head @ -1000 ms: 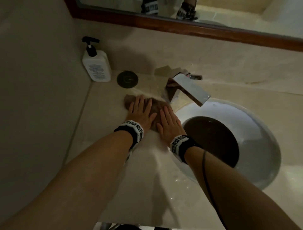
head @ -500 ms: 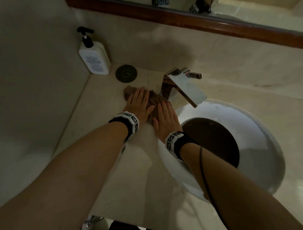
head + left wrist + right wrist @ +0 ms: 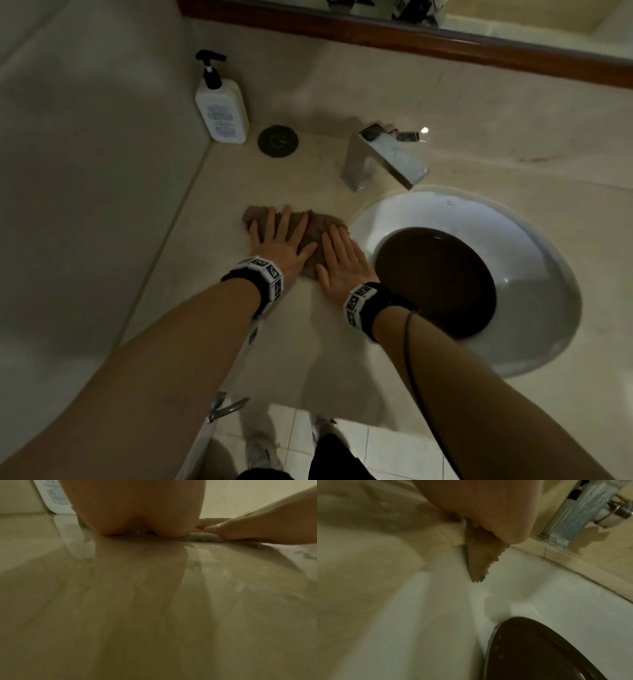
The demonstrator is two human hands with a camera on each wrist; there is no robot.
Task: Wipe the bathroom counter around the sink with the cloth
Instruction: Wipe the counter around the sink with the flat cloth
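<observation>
You have both palms flat on the brown cloth [image 3: 310,233], and that is why it lies spread out rather than bunched: 2 open hands give you a wide wiping face and even pressure on the marble counter [image 3: 308,342]. Your left hand [image 3: 279,241] covers the cloth's left part with its fingers straight and fanned, curled round nothing. Your right hand [image 3: 342,262] lies just beside it, fingers straight and close together, pressing the cloth's right part; neither hand pinches the fabric.

The cloth sits on the strip of counter left of the sink [image 3: 534,246], between the basin's left rim and the side wall, nearer the counter's front edge than the tap [image 3: 383,157]. In the right wrist view a pointed corner of the cloth [image 3: 479,555] hangs past the counter's edge onto the white basin wall, so your right hand appears to be working right at the rim, where splashes likely gather.

The pump bottle [image 3: 222,102] stands in the back left corner against the wall, with a dark round cap [image 3: 278,141] set into the counter just beside it; both are well apart from the cloth, so you have a free run between them and your hands. The left wrist view shows the counter [image 3: 154,601] glossy, with a few wet-looking streaks in front of the palm.

I judge you are partway through: the left side is under way, and the counter behind the tap and right of the sink looks untouched. Mind the hanging corner; it may slip into the basin.
</observation>
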